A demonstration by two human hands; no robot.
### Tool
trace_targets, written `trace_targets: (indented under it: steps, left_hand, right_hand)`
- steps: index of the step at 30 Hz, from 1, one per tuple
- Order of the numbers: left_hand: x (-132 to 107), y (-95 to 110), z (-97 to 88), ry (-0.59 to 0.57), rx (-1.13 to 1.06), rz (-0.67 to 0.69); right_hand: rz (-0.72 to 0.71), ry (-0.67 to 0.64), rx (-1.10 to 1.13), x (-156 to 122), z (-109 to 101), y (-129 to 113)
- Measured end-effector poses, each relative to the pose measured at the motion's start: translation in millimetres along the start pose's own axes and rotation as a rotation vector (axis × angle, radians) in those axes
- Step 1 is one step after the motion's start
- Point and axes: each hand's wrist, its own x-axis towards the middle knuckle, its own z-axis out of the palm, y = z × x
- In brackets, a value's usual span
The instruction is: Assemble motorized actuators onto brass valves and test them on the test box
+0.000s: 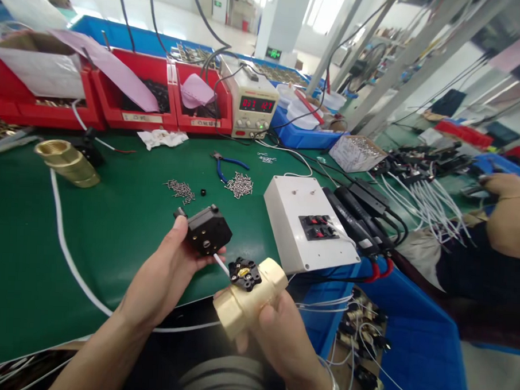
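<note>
My left hand (171, 266) is closed around a black actuator box (209, 230), its brass-dotted face turned toward me. A white cable (221, 264) runs from the box's lower edge. To the right, my right hand (275, 328) grips a brass valve body (249, 298) from below, over the table's front edge. A black mounting plate (244, 273) sits on top of the valve, with a brass stem at its middle. Box and valve are apart. Behind them lie a small black ring (203, 192), a pile of screws (180, 190) and another screw pile (240, 185).
Blue-handled pliers (229, 164) lie near a power supply (253, 105) and red bins (135, 92). A grey switch box (310, 223) stands right. Another brass valve (67, 162) lies left. A blue crate (421, 334) sits below right; a co-worker's arm (511, 212) shows beyond.
</note>
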Motion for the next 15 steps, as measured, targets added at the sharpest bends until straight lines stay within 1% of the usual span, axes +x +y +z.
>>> trace_targets:
  steps: [3, 7, 9, 12, 15]
  left_hand:
    - [-8, 2, 2.8, 0.022, 0.026, 0.046]
    - [-25, 2, 5.6, -0.05, 0.247, 0.132]
    - [-32, 0, 8.8, -0.068, 0.331, 0.17]
    - [-37, -4, 13.4, -0.067, 0.39, 0.225]
    - [-39, -8, 14.4, -0.07, 0.464, 0.254]
  right_hand:
    - [0.008, 0.033, -0.028, 0, -1, 3]
    - [-0.007, 0.051, -0.038, -2, -3, 6]
    - [-0.015, 0.07, -0.04, -3, -3, 6]
    - [-0.015, 0.106, -0.064, -5, -1, 3]
    - [0.006, 0.146, -0.107, -5, 2, -2]
